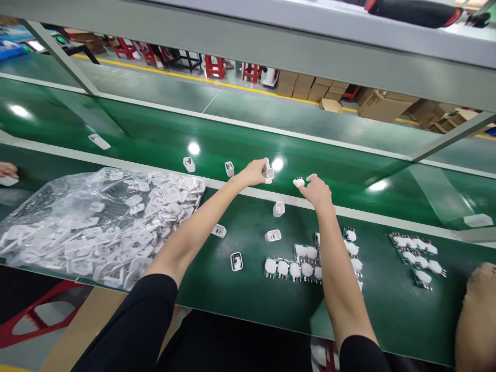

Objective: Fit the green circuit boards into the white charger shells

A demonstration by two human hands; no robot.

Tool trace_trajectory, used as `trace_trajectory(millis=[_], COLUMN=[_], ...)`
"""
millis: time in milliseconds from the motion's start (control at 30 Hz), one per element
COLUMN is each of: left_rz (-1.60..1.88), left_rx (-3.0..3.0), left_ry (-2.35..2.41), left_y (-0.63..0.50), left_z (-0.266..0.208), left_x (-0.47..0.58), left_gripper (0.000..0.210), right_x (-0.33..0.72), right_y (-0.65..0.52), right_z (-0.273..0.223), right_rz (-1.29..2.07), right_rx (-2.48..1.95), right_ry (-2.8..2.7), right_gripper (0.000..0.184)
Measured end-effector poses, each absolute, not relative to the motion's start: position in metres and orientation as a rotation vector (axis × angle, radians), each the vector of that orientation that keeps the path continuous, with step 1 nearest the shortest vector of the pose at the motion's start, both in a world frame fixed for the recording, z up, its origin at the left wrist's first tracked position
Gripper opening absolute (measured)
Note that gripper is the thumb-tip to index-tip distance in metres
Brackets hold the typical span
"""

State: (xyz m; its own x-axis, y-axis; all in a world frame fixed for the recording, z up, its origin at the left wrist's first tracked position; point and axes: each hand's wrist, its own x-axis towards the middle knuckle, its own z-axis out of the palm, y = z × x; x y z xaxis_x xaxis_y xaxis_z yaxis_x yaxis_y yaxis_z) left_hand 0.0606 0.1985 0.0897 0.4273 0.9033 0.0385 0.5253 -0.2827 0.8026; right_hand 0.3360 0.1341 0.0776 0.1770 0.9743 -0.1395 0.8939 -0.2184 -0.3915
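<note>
My left hand (254, 173), with white covers on the fingertips, is closed around a small white charger housing (270, 173) above the green conveyor belt. Just to the right, my right hand (318, 192) has a small white-topped circuit board (298, 181) with metal pins at its thumb; the fingers partly hide the grip. Nearer me on the dark green table stand an upright white housing (278, 208), a charger with two slots (273, 235) and an open housing (236, 261). Another slotted charger (219, 230) lies partly behind my left forearm. Rows of circuit boards (295, 269) lie under my right forearm.
A clear plastic bag (96, 222) of white plastic parts covers the table's left side. More housings (189, 164) sit on the belt (155, 139). Further boards (416, 253) lie at right. Other people's hands (8, 170) show at both edges. A metal shelf (248, 36) spans overhead.
</note>
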Motion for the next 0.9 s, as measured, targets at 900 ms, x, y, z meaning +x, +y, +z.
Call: trace_trajectory(millis=[900], left_rz=[0.988], left_rx=[1.978], left_ry=[1.002], left_y=[0.07], left_z=[0.172], left_x=[0.019], left_gripper=[0.037], right_x=[0.329], right_y=[0.138], right_z=[0.103], right_rz=[1.108], right_rx=[-1.76], right_ry=[-1.3], right_gripper=[0.043])
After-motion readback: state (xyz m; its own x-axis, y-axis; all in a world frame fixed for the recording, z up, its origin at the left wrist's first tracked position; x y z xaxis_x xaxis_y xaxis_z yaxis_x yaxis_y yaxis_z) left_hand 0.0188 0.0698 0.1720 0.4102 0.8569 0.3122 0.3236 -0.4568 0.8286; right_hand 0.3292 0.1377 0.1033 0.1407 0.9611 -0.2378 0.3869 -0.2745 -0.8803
